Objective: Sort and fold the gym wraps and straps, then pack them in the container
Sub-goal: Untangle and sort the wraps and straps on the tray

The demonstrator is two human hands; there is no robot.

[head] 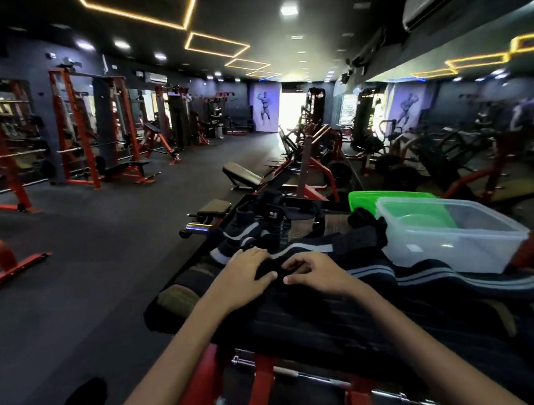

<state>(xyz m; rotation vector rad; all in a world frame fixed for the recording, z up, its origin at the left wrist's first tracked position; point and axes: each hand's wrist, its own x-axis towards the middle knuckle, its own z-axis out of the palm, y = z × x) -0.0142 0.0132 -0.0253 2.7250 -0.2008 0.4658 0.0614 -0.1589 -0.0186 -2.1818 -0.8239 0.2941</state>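
Black striped wrap [304,252] under both hands [247,268]; clear container [461,241] beside

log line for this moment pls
stage: folding | left hand: flat on wrap | right hand: pinching wrap | container: open, no wraps inside | lid: behind container

Black grey-striped wraps [306,249], green lid [389,198]

Wraps [307,252] and straps [278,215] lie along the bench [184,296], straps at its far end. The container [448,235] stands on the bench's right side, its lid [392,198] just behind it. Both hands rest on the wraps near the bench's middle, left hand [247,269] beside right hand [319,271], left of the container.
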